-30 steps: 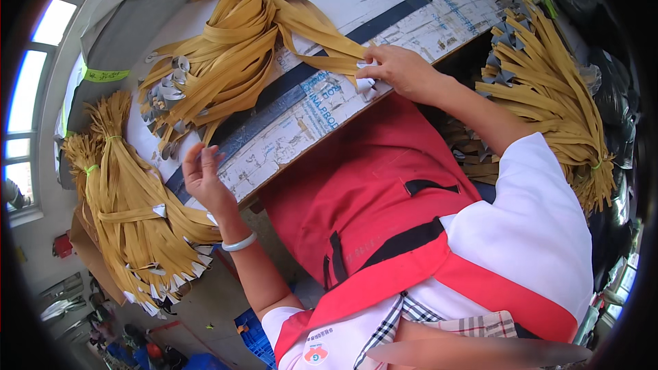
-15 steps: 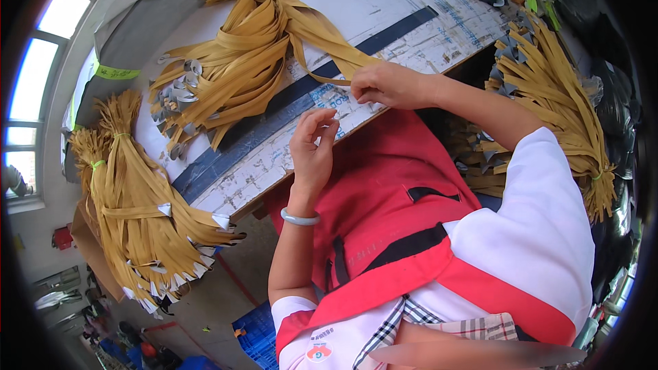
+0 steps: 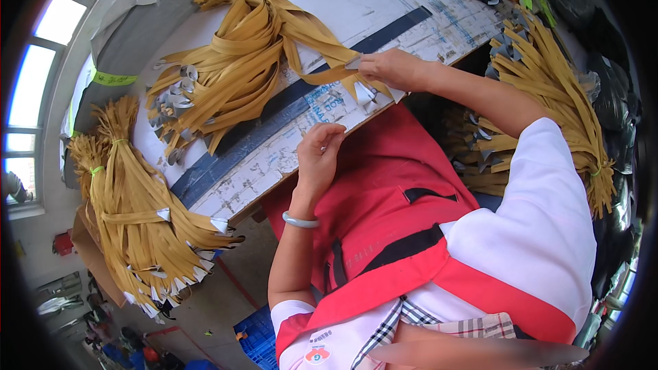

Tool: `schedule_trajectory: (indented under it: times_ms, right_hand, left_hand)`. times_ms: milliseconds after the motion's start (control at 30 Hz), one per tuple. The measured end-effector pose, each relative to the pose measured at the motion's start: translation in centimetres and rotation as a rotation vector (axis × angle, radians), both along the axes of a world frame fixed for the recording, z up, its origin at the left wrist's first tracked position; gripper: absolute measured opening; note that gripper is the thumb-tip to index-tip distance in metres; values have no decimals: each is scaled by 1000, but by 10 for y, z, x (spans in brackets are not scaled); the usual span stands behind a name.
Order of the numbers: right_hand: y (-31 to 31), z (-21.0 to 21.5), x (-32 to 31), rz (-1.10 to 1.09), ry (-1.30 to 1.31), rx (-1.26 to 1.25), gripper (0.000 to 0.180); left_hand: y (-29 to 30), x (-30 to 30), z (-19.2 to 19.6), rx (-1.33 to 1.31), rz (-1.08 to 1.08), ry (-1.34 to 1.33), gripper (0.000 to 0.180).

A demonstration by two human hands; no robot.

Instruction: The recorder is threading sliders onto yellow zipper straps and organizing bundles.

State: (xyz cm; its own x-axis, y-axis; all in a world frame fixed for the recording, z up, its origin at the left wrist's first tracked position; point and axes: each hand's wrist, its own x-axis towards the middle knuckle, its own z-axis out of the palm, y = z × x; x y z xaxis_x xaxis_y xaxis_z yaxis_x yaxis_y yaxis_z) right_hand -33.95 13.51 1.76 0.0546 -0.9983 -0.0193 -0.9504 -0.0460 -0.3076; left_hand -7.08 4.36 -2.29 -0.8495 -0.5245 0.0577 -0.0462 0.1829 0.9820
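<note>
My right hand is at the front part of the table, its fingers closed on the grey-tipped end of a mustard-yellow strap. That strap runs back to a tied bundle of such straps, whose grey ends fan out to the left. Just below my right hand, pale-tipped strap ends lie by the table's front edge. Lower and to the left, my left hand hovers at the edge with its fingers curled toward the thumb. Whatever may be between its fingertips is hidden.
More tied bundles of straps hang over the table's left end. Another pile of straps lies at the right, beside black plastic bags. A tall grey stack stands at the back left. A blue crate is below.
My right hand has moved slightly up and right, and the strap's grey end now shows at its fingers. Pale-tipped ends have appeared below it. My left hand has lowered slightly, its fingers closing.
</note>
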Motion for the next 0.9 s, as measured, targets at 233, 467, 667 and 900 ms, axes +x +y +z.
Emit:
schedule_trajectory:
  times_ms: [233, 467, 667, 900]
  right_hand:
    - [-15, 18, 32, -102, -148, -126, 12]
    - [-16, -7, 19, -279, -120, 28, 23]
    - [-6, -9, 90, -376, -1800, 391, 26]
    - [-11, -31, 133, -478, -1879, 279, 26]
  left_hand:
    - [-7, -15, 12, -112, 90, 126, 12]
    - [5, -3, -8, 8, 62, 56, 12]
    - [8, -3, 9, 285, 199, 382, 24]
    - [13, 15, -11, 212, 360, 398, 14]
